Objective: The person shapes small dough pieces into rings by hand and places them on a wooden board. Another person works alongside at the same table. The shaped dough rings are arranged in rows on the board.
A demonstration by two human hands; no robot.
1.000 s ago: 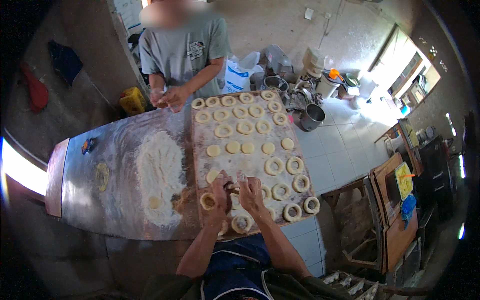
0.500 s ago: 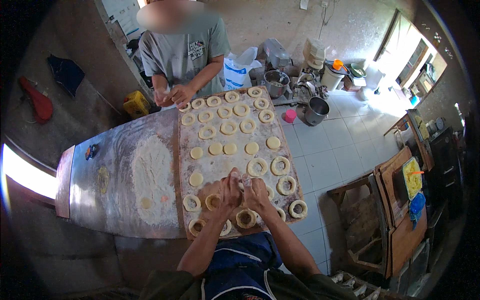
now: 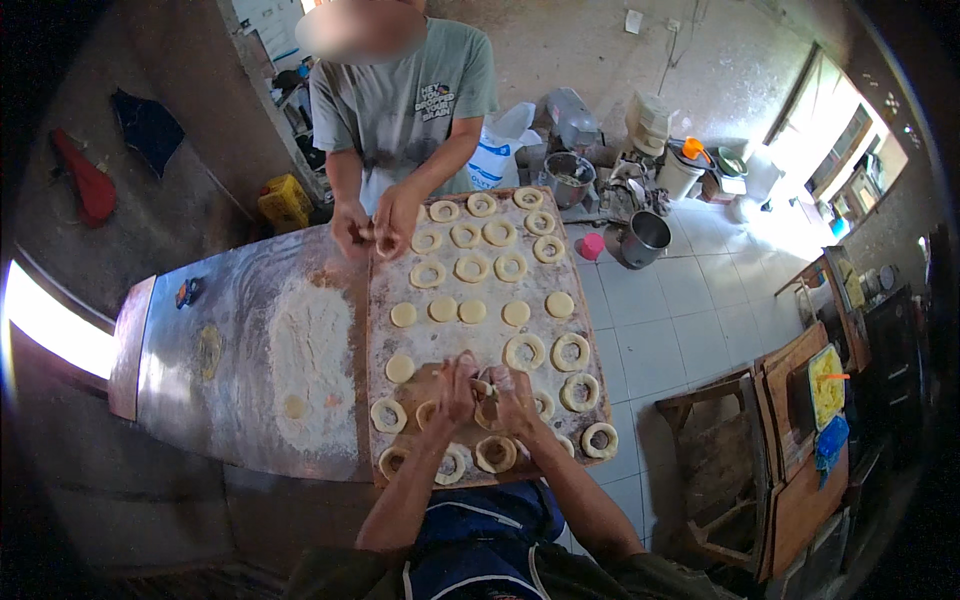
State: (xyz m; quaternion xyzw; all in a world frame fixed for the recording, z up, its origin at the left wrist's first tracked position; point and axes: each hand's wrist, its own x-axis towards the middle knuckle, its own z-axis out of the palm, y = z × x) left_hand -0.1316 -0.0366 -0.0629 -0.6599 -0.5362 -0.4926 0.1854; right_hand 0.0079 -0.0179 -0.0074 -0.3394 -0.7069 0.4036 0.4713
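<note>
My left hand (image 3: pixel 457 392) and my right hand (image 3: pixel 511 398) meet over the near part of a floured board (image 3: pixel 455 340). Both are closed, fingertips pinching a small piece of pale dough (image 3: pixel 483 386) between them; its full shape is hidden by the fingers. Around my wrists lie dough rings, among them one ring (image 3: pixel 496 454) between my forearms and another ring (image 3: pixel 524 352) beyond my right hand. A flat dough disc (image 3: pixel 400 369) rests left of my left hand. Farther off, a row of discs includes one disc (image 3: pixel 472 311), with several rings beyond.
Across the board a person (image 3: pixel 405 110) in a grey shirt works dough with both hands (image 3: pixel 383 228). Left of the board, loose flour (image 3: pixel 312 360) covers part of a metal-topped table (image 3: pixel 230 400). On the tiled floor stand a metal pot (image 3: pixel 645 240) and a pink cup (image 3: pixel 592 246).
My hands have drawn slightly apart, showing the dough between the fingers. The other person's hands have come lower, to the board's far left corner. The whole view has shifted a little.
</note>
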